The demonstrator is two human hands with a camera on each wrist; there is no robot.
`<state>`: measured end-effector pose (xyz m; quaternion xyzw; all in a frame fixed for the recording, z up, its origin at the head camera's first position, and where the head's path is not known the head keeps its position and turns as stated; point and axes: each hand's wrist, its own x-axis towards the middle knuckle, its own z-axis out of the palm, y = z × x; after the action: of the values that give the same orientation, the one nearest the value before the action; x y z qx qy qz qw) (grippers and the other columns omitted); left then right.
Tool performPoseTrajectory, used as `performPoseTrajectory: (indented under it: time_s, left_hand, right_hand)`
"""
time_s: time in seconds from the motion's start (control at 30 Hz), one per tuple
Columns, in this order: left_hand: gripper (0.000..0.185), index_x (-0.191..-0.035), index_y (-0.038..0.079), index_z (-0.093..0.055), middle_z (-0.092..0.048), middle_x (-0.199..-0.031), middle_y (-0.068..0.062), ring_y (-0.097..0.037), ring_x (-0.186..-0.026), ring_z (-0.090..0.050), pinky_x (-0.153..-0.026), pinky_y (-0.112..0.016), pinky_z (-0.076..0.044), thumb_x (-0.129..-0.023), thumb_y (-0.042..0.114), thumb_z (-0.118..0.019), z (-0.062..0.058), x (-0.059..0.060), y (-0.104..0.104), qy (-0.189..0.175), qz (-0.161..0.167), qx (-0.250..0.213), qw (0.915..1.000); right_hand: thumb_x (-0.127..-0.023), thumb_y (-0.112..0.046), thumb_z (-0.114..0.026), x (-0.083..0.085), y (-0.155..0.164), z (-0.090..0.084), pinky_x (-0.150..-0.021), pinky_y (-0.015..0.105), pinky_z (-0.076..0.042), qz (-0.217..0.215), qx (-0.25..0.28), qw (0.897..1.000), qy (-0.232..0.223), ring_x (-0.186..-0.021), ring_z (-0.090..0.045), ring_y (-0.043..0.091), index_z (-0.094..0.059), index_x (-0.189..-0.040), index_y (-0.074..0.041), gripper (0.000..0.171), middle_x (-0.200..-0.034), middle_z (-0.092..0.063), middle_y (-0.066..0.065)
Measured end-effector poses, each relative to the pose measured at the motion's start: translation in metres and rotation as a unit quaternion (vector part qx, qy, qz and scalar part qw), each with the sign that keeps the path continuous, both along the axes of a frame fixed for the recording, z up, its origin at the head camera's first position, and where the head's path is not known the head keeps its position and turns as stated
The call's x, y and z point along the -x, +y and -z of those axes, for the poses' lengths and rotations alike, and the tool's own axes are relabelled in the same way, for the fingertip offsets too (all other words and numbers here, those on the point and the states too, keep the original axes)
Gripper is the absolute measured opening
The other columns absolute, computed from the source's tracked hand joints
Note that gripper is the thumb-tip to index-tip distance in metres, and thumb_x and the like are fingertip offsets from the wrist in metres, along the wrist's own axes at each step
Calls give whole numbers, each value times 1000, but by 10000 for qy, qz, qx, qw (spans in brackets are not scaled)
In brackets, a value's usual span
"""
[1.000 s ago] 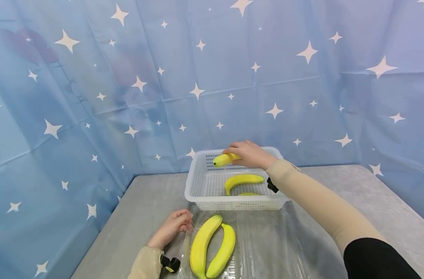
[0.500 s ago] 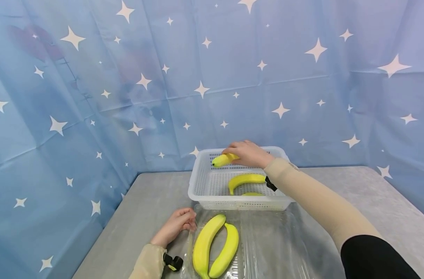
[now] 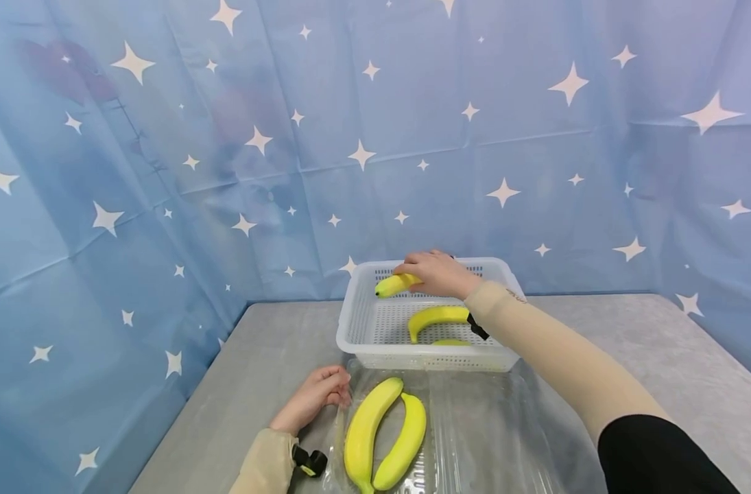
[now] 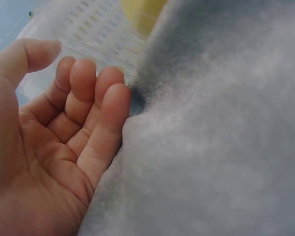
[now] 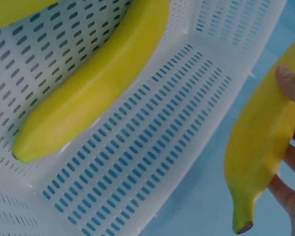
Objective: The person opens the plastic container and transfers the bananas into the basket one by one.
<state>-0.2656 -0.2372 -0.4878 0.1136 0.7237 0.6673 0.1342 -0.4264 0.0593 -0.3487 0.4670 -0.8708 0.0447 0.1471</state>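
Right grip (image 3: 442, 273) clasps a smooth, curved banana (image 5: 260, 137); left grip (image 3: 318, 394) is parted, loosely curled.

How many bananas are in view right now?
5: the held banana in the right hand; a farther banana and a nearer, partly hidden banana in the white basket; a longer banana and a shorter banana beside the left hand. More could be hidden.
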Motion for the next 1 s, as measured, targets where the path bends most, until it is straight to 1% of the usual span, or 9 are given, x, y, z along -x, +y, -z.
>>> performPoseTrajectory:
  time_s: [0.17,0.37,0.5,0.77,0.87,1.0]
  left_hand:
    - [23,-75,7,-55,-58,-69,-3,-15,-64,-62,-65,-33,-55,-96,15,-54,-1,2,2,2,-37,46,10000]
    - [23,-75,6,-54,-58,-68,-3,-14,-63,-62,-64,-32,-55,-96,14,-53,-2,4,4,-9,-47,7,10000]
    - [23,-75,6,-54,-58,-68,-3,-14,-62,-62,-64,-32,-55,-96,14,-52,-2,5,3,-19,-67,11,10000]
    - [21,-74,6,-55,-58,-67,-3,-14,-62,-61,-63,-31,-55,-94,13,-55,0,3,1,-135,-129,-41,9998]
    - [22,-74,6,-55,-58,-67,-3,-14,-62,-61,-63,-31,-55,-94,13,-54,0,3,1,-155,-134,-57,9998]
    - [23,-74,7,-55,-57,-68,-3,-14,-61,-61,-62,-31,-55,-95,13,-53,0,1,1,-149,-134,-61,9998]
  right_hand:
    - [-84,-20,-77,0,-3,3,-93,49,-44,-85,5,10000,-7,-108,-57,26,-61,-129,-19,48,-117,-60,6]
    - [-84,-23,-77,1,-7,6,-91,45,-45,-51,-98,9999,83,-107,-58,24,-61,-129,-22,47,-117,-60,4]
    - [-85,-23,-77,3,-10,9,-89,45,-46,-76,-138,9998,121,-106,-58,23,-61,-129,-22,47,-117,-60,4]
    - [-83,-19,-78,4,-14,19,-95,53,-44,-108,-273,9996,37,-103,-60,23,-63,-127,-21,47,-113,-61,3]
    - [-83,-19,-78,5,-14,24,-95,53,-44,-50,-347,9994,9,-102,-60,22,-63,-127,-22,47,-112,-61,2]
    - [-82,-19,-79,6,-15,31,-93,49,-46,-53,-382,9993,8,-101,-59,22,-64,-125,-22,46,-111,-61,1]
